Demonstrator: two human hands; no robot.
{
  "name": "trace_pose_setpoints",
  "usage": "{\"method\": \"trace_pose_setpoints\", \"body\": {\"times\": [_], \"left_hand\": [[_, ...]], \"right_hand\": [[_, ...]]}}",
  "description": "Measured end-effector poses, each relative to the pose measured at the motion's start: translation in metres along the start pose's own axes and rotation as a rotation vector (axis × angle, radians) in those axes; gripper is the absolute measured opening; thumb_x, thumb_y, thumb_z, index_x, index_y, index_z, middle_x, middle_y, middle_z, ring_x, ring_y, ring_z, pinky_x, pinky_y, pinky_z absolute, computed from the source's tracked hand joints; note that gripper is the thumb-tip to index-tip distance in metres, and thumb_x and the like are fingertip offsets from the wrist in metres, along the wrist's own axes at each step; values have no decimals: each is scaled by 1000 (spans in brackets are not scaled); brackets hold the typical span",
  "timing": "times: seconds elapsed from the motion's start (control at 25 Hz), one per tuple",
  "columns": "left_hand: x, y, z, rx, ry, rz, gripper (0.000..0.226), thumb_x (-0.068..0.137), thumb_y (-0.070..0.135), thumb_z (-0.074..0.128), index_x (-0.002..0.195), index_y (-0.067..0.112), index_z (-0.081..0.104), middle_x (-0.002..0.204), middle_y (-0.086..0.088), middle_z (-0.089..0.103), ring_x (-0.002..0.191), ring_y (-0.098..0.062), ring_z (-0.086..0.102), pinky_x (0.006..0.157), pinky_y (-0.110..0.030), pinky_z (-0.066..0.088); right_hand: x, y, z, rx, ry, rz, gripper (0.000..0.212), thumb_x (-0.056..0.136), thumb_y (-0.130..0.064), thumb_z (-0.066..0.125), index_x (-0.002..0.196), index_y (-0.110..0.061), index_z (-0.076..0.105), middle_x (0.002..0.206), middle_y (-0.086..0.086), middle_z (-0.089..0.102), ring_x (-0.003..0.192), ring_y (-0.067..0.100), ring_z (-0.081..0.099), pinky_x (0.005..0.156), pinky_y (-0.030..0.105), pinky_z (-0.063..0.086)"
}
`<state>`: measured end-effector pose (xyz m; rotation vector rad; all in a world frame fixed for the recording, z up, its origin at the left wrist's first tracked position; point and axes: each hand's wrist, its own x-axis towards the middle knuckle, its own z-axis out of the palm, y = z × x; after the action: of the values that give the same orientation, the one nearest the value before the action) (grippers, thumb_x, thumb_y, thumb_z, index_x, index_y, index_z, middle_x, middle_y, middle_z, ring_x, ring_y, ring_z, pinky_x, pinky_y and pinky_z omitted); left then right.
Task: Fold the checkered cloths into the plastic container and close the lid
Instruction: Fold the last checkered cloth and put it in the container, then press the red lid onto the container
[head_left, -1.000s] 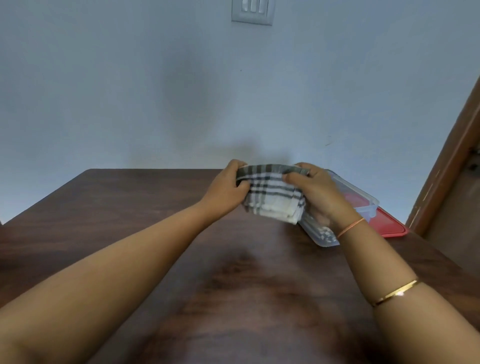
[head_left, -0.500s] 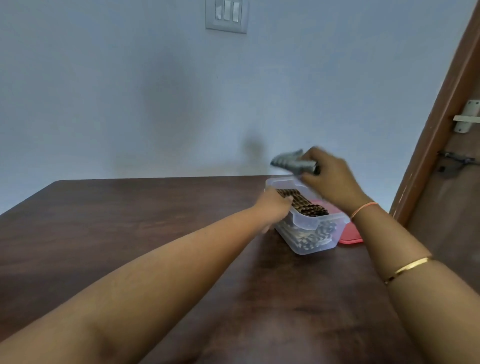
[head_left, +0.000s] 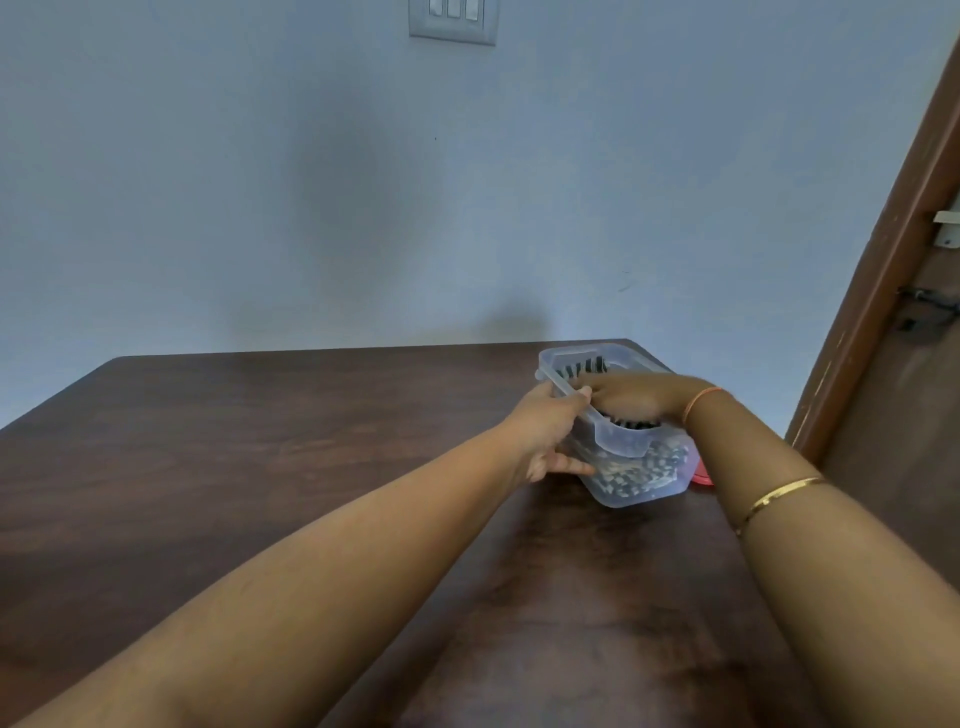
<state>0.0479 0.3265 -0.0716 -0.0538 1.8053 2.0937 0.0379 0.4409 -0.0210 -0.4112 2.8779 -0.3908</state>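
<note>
Head view: at the far right of the dark, wood-grained worktop (head_left: 260, 441) sits a translucent plastic container (head_left: 647, 486), rectangular with rounded corners. Folded checkered cloths (head_left: 631, 470) show through its cloudy wall and at the far end under the rim. The left grip (head_left: 548, 436), a bare hand, clasps the near-left wall, thumb hooked over the rim, fingers curled against the outside. The right grip (head_left: 631, 400) lies flat inside, palm down on the cloths, holding nothing. A sliver of smooth red lid (head_left: 702, 475) shows beside the container's right wall.
</note>
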Motion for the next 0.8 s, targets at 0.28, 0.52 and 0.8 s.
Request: {"method": "trace_pose_setpoints", "body": {"times": [0.28,0.52,0.8], "left_hand": [[1,-1,1,-42,31,-34,46,91,29,58,131,14,40,136,-14,48,117,-41,54,63,-46,59],[-2,1,2,-27,35,-8,32,96,23,52,126,25,41,135,-9,50,118,-40,54,76,-50,55],[-2,0,2,5,-5,-16,27,98,25,46,125,28,45,136,-9,52,115,-40,57,77,-51,56]], "right_hand": [[0,2,5,164,48,13,33,98,-15,39,124,-8,58,129,12,58,114,23,54,97,31,40],[-6,66,-4,657,1195,243,26,89,-4,42,102,-5,65,104,17,70,95,28,63,84,30,47],[-3,137,46,272,456,658,49,81,-35,57,119,-5,56,127,22,56,118,39,51,102,41,42]]}}
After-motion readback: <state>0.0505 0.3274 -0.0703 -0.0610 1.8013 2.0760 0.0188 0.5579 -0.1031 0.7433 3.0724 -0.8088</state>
